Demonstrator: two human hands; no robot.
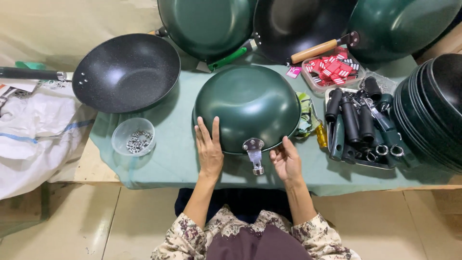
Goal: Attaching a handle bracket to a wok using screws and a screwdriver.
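Green upturned wok (245, 103): left hand (209, 149) spread flat on it, right hand (286, 161) loosely curled at its rim.

Bare green cloth (168, 159) lies open between the plastic cup of screws (134, 136) and the upturned green wok (248, 107). To the right, a tray of black handles (358, 127) and stacked pans (430, 110) crowd the table; finished woks (288, 24) wall off the back.

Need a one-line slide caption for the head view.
Both hands, left hand and right hand, steady an upside-down green wok with bare handle bracket.
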